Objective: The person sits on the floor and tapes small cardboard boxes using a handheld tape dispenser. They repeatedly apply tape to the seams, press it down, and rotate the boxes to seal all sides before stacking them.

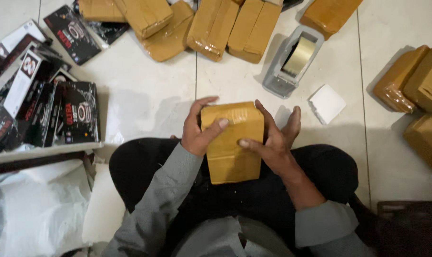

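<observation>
A brown paper-wrapped parcel (232, 143), sealed with clear tape, rests on my lap between both hands. My left hand (199, 128) grips its left side, thumb lying across the top face. My right hand (273, 140) clasps the right side, thumb pressed on the front of the wrapping. Both sleeves are grey and my legs are in dark trousers.
A grey tape dispenser (292, 59) with a roll of tape stands on the white tiled floor ahead, a white pad (327, 103) beside it. Several wrapped brown parcels (211, 26) lie at the top and others (416, 90) at the right. Black printed boxes (44, 109) are stacked left, white paper (40, 204) below them.
</observation>
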